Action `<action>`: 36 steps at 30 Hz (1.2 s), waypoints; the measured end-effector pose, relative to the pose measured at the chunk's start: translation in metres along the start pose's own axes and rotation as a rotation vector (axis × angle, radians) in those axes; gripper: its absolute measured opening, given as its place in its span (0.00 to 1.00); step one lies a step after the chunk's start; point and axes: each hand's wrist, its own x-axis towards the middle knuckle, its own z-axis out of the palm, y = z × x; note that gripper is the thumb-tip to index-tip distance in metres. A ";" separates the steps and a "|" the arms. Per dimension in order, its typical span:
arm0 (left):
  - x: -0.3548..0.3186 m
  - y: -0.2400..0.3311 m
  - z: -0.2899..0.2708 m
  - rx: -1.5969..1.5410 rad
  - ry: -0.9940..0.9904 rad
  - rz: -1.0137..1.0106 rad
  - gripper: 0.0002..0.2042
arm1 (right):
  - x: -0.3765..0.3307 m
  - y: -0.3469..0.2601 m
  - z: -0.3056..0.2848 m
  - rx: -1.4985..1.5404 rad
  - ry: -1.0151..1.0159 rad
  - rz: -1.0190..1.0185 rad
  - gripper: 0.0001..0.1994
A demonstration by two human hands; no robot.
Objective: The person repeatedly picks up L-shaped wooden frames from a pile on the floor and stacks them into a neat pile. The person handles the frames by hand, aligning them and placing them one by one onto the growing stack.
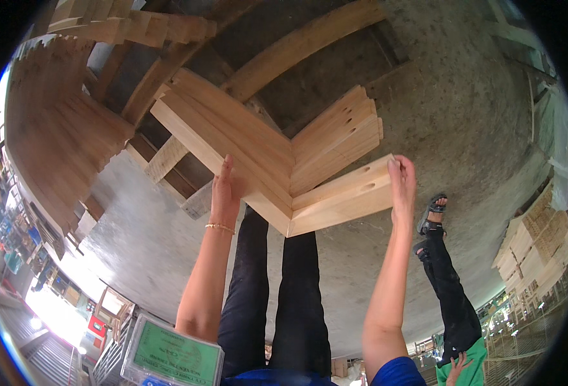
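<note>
Both my hands are on an L-shaped wooden piece (pixel 342 202) of pale timber, its corner pointing toward me. My left hand (pixel 225 192) is closed on the long arm of the L, the rest of its fingers partly hidden by the wood. At the free end of the short arm, which has oval holes in its upper edge, my right hand (pixel 402 183) grips with its fingers over the end. Just beyond lies a stack of similar L-shaped pieces (pixel 335 132), nested close against the held one. Whether the held piece touches the stack I cannot tell.
Curved wooden beams (pixel 303 48) run under and behind the stack. A tall row of stacked boards (pixel 59 122) stands at left. At right, a person in black trousers (pixel 448 283) is close by, near piled wooden parts (pixel 535 248). Below is a concrete floor (pixel 464 128).
</note>
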 end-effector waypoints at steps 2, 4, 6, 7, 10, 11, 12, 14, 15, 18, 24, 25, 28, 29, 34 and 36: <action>-0.011 0.000 -0.002 0.043 0.027 0.006 0.24 | -0.007 0.003 -0.005 0.009 -0.021 0.003 0.23; -0.019 -0.001 0.004 0.069 0.044 0.018 0.24 | -0.001 0.009 -0.010 -0.010 -0.009 -0.017 0.23; -0.016 0.000 0.009 0.043 0.024 0.066 0.24 | 0.018 0.013 -0.014 -0.050 0.017 -0.072 0.23; -0.013 0.003 0.009 0.034 0.022 0.096 0.24 | 0.030 0.010 -0.009 -0.039 -0.031 -0.024 0.24; 0.004 0.011 0.005 0.049 0.020 0.072 0.23 | 0.064 -0.005 0.018 -0.058 -0.169 0.085 0.28; 0.007 0.009 0.015 0.106 0.057 0.064 0.23 | 0.075 -0.002 0.018 -0.116 -0.170 0.110 0.30; 0.010 0.005 0.027 0.163 0.092 0.056 0.23 | 0.082 0.000 0.015 -0.174 -0.168 0.134 0.32; 0.009 0.002 0.026 0.223 0.123 0.051 0.23 | 0.088 0.003 0.014 -0.060 -0.263 0.142 0.33; 0.010 0.003 0.026 0.226 0.096 0.043 0.23 | 0.089 0.003 0.010 -0.006 -0.304 0.144 0.34; 0.007 0.005 0.016 0.160 0.088 0.038 0.24 | 0.064 0.003 0.016 -0.014 -0.236 0.092 0.34; 0.000 0.012 -0.009 0.111 0.075 0.012 0.25 | -0.012 -0.001 0.012 0.039 -0.121 0.080 0.33; 0.002 0.011 -0.005 0.130 0.068 0.001 0.25 | -0.020 0.003 0.008 0.037 -0.092 0.076 0.33; 0.002 0.009 0.000 0.153 0.042 -0.008 0.25 | -0.033 0.009 0.003 0.048 -0.034 0.079 0.33; 0.001 0.009 -0.001 0.151 0.047 -0.006 0.24 | -0.035 0.009 0.003 0.059 -0.028 0.089 0.33; 0.001 0.009 -0.006 0.115 0.058 -0.006 0.24 | -0.022 0.007 0.007 0.114 -0.085 0.077 0.32; 0.003 0.013 -0.012 0.108 0.077 0.005 0.23 | 0.004 -0.005 0.012 0.177 -0.172 0.064 0.32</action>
